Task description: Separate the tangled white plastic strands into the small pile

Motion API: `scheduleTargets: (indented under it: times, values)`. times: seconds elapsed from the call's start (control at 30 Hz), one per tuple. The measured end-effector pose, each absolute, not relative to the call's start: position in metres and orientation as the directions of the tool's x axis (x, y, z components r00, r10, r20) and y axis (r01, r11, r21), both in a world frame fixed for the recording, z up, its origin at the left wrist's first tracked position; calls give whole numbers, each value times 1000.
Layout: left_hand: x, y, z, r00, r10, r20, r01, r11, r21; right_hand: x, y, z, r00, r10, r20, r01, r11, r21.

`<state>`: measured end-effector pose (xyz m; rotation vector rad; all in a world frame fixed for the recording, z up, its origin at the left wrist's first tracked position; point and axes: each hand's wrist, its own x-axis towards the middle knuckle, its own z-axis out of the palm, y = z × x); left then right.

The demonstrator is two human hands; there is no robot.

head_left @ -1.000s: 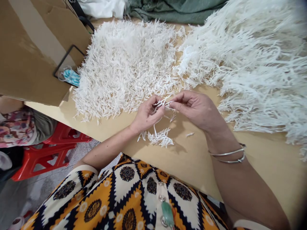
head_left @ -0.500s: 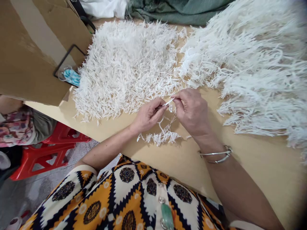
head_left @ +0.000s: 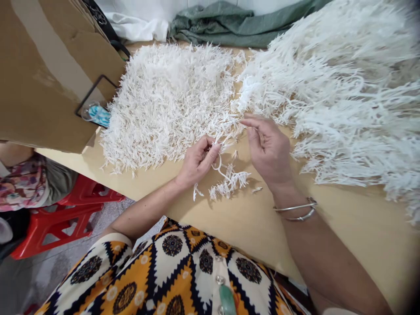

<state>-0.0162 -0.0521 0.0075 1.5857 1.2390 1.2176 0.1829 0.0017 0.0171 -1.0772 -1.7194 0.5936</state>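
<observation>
My left hand is closed, with thumb and fingers pinching a thin white branched plastic-like strand whose loose end hangs down. To its right, my right hand is off the strand, thumb and index finger apart, with nothing visible between them. Below the hands lies a small heap of short white pieces on the tan table. Just beyond my fingers spreads a dense pile of short white spiky pieces. Longer white branched strands are heaped at the right.
A cardboard box stands at the left, beside a clear cup with blue-and-white contents. Green cloth and white cloth lie along the back. Red stools and part of another person are at the lower left.
My right hand has let go of the strand and moved away to the right, its fingers opening. My left hand keeps its pinch. The view has tilted slightly upward.
</observation>
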Motion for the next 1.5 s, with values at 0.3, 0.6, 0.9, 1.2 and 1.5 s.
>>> scheduleTargets:
  times: [0.3, 0.6, 0.9, 1.2, 1.5]
  values:
    - [-17, -50, 5, 61, 978, 198, 178, -206, 962, 179, -3, 14, -397, 876, 275, 347, 421, -838]
    - [-16, -51, 8, 129, 965, 230, 328, -260, 908, 173, 1, 7, -433, 783, 448, 702, 604, -378]
    - [-15, -55, 12, 274, 825, 495, 305, -562, 769, 189, 19, -6, -374, 828, 418, 814, 509, -279]
    - [-12, -51, 5, 89, 985, 145, -9, -145, 989, 191, 11, 2, -127, 870, 476, 556, 460, -692]
    - [-13, -47, 11, 83, 994, 69, -67, -63, 996, 174, -8, 23, -296, 908, 298, 271, 379, -885]
